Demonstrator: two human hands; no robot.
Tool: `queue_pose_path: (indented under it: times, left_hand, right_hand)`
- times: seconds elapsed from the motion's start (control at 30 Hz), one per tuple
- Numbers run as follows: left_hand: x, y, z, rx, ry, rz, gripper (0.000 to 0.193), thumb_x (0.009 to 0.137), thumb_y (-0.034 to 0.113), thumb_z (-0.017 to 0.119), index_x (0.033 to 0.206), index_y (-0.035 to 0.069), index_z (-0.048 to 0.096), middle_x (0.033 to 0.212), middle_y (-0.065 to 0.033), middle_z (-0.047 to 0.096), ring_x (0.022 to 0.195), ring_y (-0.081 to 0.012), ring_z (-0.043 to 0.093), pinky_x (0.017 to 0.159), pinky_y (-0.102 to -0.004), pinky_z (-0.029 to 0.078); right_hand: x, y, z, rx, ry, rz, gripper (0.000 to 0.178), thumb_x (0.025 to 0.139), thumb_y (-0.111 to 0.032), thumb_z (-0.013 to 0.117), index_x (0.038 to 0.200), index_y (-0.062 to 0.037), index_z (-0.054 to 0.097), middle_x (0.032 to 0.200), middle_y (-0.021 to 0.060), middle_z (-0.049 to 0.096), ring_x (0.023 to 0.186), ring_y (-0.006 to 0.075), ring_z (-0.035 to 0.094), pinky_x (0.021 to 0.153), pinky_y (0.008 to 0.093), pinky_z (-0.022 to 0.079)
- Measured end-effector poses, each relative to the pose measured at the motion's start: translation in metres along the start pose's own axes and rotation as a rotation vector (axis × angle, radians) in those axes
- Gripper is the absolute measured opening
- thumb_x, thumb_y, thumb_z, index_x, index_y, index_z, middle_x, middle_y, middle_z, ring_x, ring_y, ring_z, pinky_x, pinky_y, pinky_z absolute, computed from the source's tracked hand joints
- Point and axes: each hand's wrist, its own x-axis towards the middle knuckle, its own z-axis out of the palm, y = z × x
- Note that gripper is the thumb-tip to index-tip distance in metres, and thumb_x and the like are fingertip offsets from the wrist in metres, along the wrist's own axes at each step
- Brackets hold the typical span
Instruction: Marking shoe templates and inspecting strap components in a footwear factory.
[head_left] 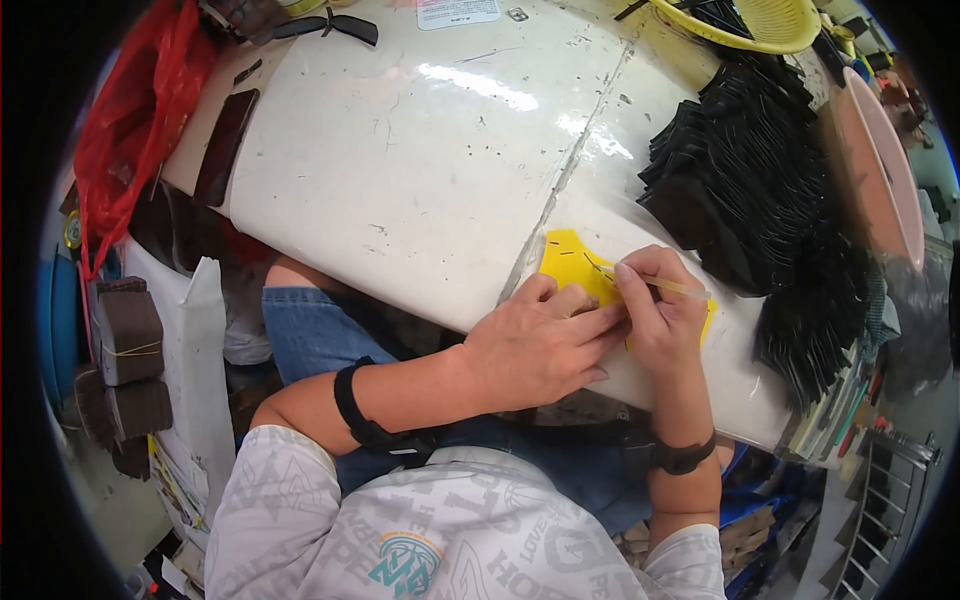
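A bright yellow flat template (565, 258) with small dark slots lies on the white tabletop near its front edge. Bent over its lower part, my left hand (535, 345) presses it down with curled fingers; what lies beneath those fingers is hidden. My right hand (665, 312) pinches a slim, pale pen-like stick (678, 287), slanted with its tip at the template's upper right side. Part of the template shows beyond the right hand. Whether a workpiece lies under the yellow sheet I cannot tell.
Stacked black curved pieces (715, 190) cover the table's right side. Behind them sits a yellow basket (770, 30), with a pink basin (880, 165) at the far right. A dark strip (225, 148) and a red plastic bag (140, 110) are at the left. A seam (575, 155) crosses the tabletop.
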Motion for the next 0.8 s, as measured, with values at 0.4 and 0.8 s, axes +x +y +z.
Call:
queue_pose_path:
  times: [0.4,0.8]
  left_hand:
    - [0.0,0.001,0.001,0.005,0.01,-0.011,0.044,0.077,0.036,0.075,0.115,0.017,0.069,0.126,0.0064,0.059,0.097,-0.0155,0.052,0.083,-0.0365,0.038]
    - [0.0,0.0,0.001,-0.002,-0.005,-0.007,0.044,0.076,0.036,0.075,0.115,0.016,0.069,0.125,0.0074,0.059,0.093,-0.0148,0.051,0.083,-0.0359,0.038]
  right_hand:
    - [-0.006,-0.001,-0.004,-0.039,0.03,0.015,0.008,0.088,0.001,0.063,0.081,0.0006,0.059,0.07,0.0084,0.059,0.059,0.0158,0.054,0.056,0.028,0.042]
    - [-0.013,0.0,-0.006,0.005,0.06,0.086,0.006,0.089,0.002,0.062,0.084,0.0003,0.059,0.071,0.0062,0.06,0.06,0.0108,0.053,0.055,0.0249,0.041]
